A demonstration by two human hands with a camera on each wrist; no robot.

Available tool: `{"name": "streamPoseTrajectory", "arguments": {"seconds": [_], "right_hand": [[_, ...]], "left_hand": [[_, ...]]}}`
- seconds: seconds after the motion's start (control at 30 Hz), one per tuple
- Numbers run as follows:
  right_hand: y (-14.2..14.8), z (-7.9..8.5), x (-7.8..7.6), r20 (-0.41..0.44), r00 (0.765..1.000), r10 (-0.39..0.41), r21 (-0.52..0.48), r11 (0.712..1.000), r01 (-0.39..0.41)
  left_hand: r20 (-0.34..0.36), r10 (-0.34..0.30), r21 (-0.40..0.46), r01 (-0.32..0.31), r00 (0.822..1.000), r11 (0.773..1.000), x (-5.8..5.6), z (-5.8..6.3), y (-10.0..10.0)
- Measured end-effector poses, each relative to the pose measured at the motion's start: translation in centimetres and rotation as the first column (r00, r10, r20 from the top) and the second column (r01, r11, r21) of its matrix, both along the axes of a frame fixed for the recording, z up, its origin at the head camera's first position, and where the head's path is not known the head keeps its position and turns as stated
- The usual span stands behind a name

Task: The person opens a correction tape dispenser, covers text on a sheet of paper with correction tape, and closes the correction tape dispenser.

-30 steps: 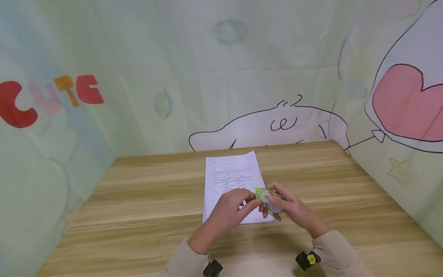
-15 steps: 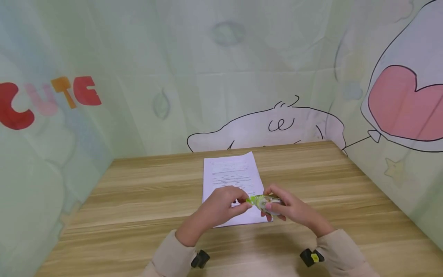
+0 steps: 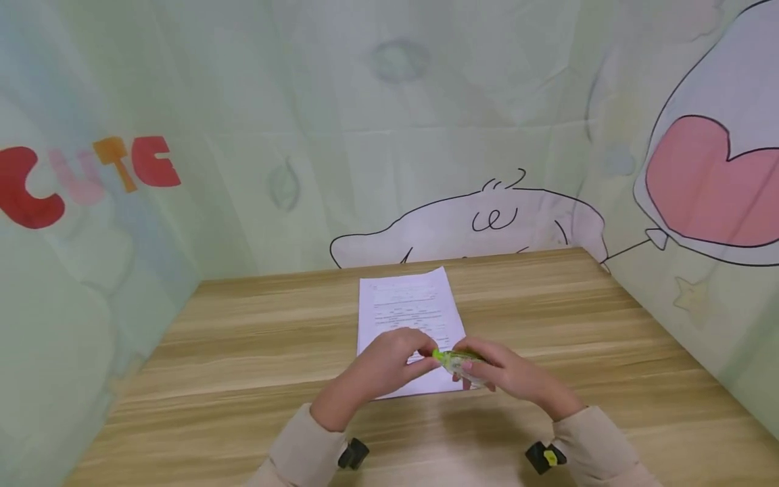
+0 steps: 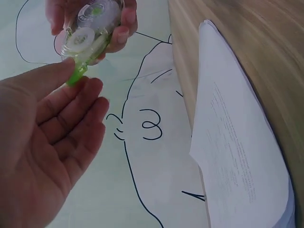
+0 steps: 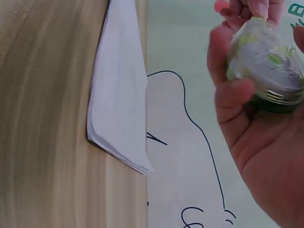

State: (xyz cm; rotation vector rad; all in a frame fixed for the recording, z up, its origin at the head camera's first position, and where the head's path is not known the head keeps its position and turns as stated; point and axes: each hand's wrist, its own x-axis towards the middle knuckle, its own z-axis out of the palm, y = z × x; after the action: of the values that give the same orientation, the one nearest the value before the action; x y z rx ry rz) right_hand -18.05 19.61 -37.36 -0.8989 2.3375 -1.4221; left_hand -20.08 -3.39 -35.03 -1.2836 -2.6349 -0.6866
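Observation:
A clear correction tape (image 4: 97,23) with white reels inside and a bright green end (image 4: 77,76) is held up between both hands. The right hand (image 3: 511,372) grips its body, fingers on one side and thumb on the other. At the opposite end, the left hand (image 3: 389,355) pinches the green tip between thumb and forefinger. Its other fingers curve loosely below, as the left wrist view shows. From the head, the tape (image 3: 453,363) appears nearly edge-on above the lower right of a stack of printed sheets (image 3: 404,297).
The stack lies on a wood-grain table (image 3: 262,338), one far corner curling up. A printed curtain (image 3: 243,135) rises behind and along both sides of the table. Each beige sleeve has a dark wrist device (image 3: 353,453) near its cuff.
The correction tape has turned from showing its broad face to nearly edge-on, its tip moving a little left and down. The left hand has shifted left with the tip; the right keeps its grip.

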Motion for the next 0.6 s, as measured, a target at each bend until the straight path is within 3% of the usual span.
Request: {"name": "streamPoseTrajectory", "arguments": {"seconds": [0.17, 0.3, 0.43, 0.6], "right_hand": [[0.1, -0.2, -0.1, 0.068, 0.989, -0.13, 0.063, 0.99, 0.126], [0.4, -0.6, -0.9, -0.056, 0.963, -0.264, 0.138, 0.953, 0.269], [1.3, -1.4, -2.6, -0.166, 0.893, -0.418, 0.241, 0.861, 0.448], [2.2, -3.0, -4.5, -0.278, 0.791, -0.545, 0.366, 0.702, 0.612]], "left_hand": [[0.03, 0.117, 0.029, -0.118, 0.993, 0.993, 0.1, -1.3, -0.7], [0.073, 0.227, 0.05, -0.231, 0.971, 0.972, -0.1, -2.6, -1.9], [0.076, 0.324, 0.027, -0.326, 0.943, 0.945, -0.4, -3.2, -3.1], [-0.009, 0.437, -0.03, -0.437, 0.899, 0.899, -1.3, -3.7, -4.3]]}}
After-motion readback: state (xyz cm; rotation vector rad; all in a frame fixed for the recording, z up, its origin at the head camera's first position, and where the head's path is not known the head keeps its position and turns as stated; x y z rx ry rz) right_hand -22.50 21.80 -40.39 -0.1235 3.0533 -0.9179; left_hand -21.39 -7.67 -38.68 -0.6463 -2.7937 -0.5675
